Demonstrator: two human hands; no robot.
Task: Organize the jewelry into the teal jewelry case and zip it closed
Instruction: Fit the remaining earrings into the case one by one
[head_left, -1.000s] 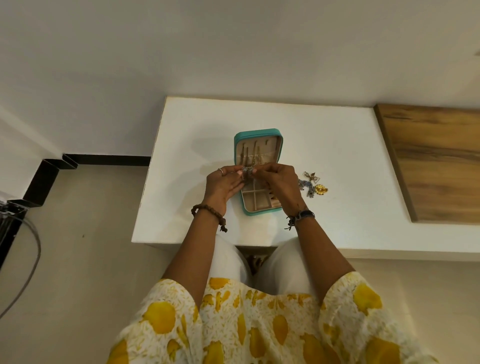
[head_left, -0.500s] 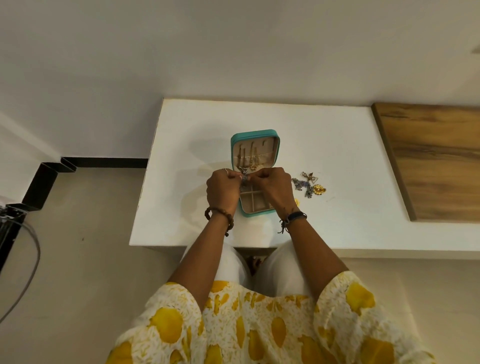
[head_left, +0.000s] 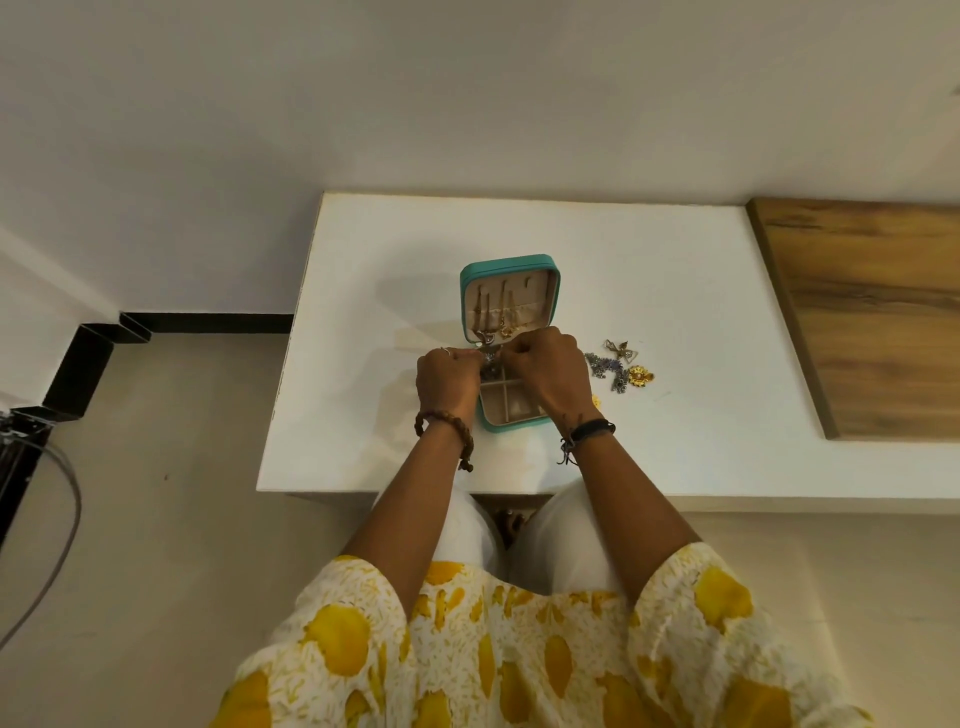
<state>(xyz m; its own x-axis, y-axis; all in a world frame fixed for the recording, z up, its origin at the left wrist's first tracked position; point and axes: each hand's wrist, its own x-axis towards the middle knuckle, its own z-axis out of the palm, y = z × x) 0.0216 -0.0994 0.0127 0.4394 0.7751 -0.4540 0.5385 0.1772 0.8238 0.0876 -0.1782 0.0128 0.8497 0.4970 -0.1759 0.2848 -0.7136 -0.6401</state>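
Note:
The teal jewelry case (head_left: 509, 262) lies open on the white table (head_left: 363, 291), its beige lid holding hanging chains and gold pendants. My left hand (head_left: 448, 376) and my right hand (head_left: 550, 371) meet over the case's hinge, both pinching one small silver piece of jewelry (head_left: 488, 358) between their fingertips. The compartments of the lower tray (head_left: 506, 402) show between my wrists. Loose jewelry (head_left: 621, 366), silver, purple and gold, lies on the table just right of my right hand.
A wooden board (head_left: 862, 312) covers the table's right side. The table's front edge runs just below my wrists. A black stepped trim and cables (head_left: 47, 452) sit on the floor at the left. My knees are under the table.
Both hands have turned their backs up and closed tighter around the small piece over the case. The case and the loose jewelry have stayed where they were.

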